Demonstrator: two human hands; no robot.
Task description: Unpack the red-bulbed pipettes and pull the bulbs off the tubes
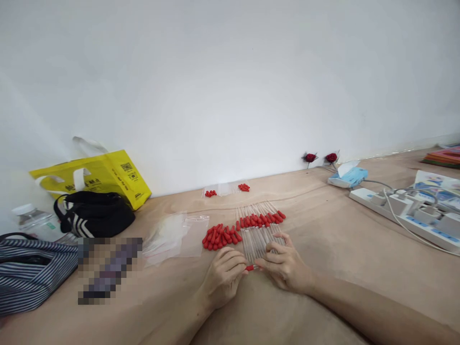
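My left hand (225, 277) is closed around a red rubber bulb (249, 268), its end showing past the fingertips. Opposite it, my right hand (285, 263) pinches a clear glass dropper tube (256, 266), and the bulb and tube meet between my hands. Just beyond lies a row of clear glass tubes (257, 244). Behind these is a row of droppers (260, 220) with red bulbs on them, thin tips pointing to the wall. A heap of loose red bulbs (217, 237) lies beyond my left hand. How far the tube sits inside the bulb is hidden.
Clear plastic bags (179, 235) lie left of the heap; another small bag (225, 189) with red bulbs rests by the wall. At left stand a yellow bag (108, 175) and a black pouch (104, 213). At right are a power strip (402, 215) with cables and a tissue pack (348, 177).
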